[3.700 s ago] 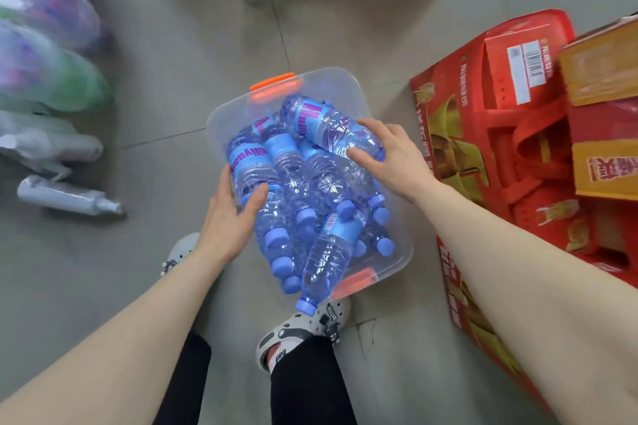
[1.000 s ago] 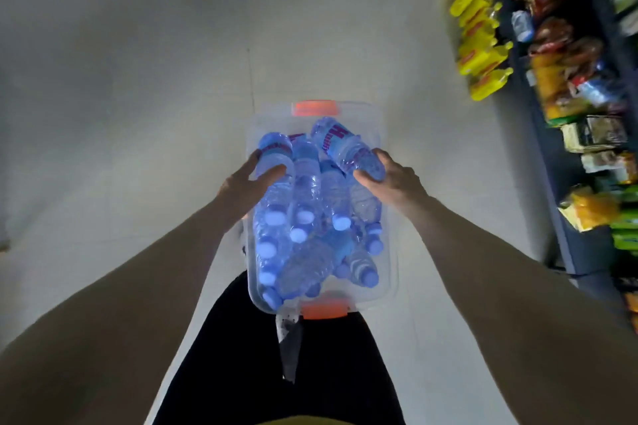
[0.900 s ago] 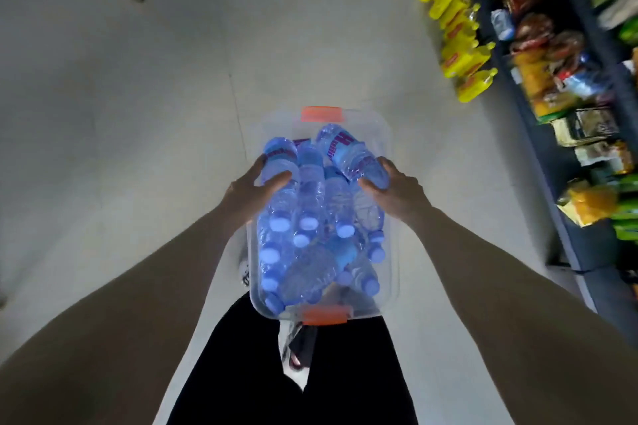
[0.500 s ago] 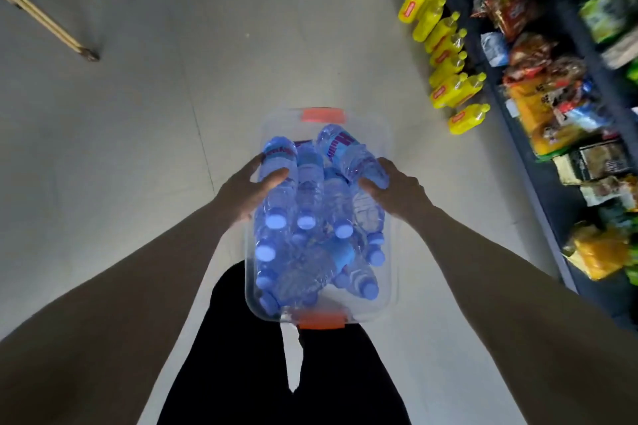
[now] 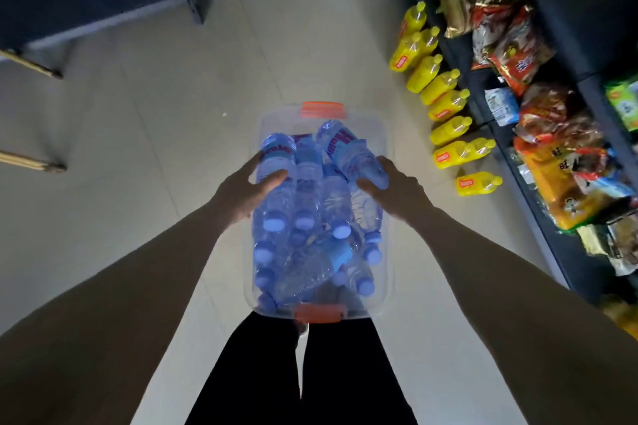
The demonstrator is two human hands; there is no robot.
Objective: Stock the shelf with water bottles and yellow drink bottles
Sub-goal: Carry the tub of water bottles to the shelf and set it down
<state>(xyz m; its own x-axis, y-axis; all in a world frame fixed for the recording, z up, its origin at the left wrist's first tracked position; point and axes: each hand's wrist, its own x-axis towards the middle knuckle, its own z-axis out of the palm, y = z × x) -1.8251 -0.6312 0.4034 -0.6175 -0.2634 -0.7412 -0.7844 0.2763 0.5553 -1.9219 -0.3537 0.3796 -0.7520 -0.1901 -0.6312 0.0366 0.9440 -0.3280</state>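
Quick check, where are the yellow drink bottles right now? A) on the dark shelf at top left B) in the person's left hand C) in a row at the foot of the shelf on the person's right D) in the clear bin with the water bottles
C: the yellow drink bottles stand in a row at the base of the shelf on the right, while the clear bin held by both hands holds only water bottles.

I'm carrying a clear plastic bin [image 5: 386, 134] with orange plastic latches [image 5: 322, 109]. The bottles [image 5: 307, 203] in it are thin, crinkled clear plastic with matt blue caps. At right, yellow bottles [image 5: 445, 107] are shining glossy beside crinkly foil packets [image 5: 518, 55]. The floor [image 5: 145, 134] is looking smooth, tiled.
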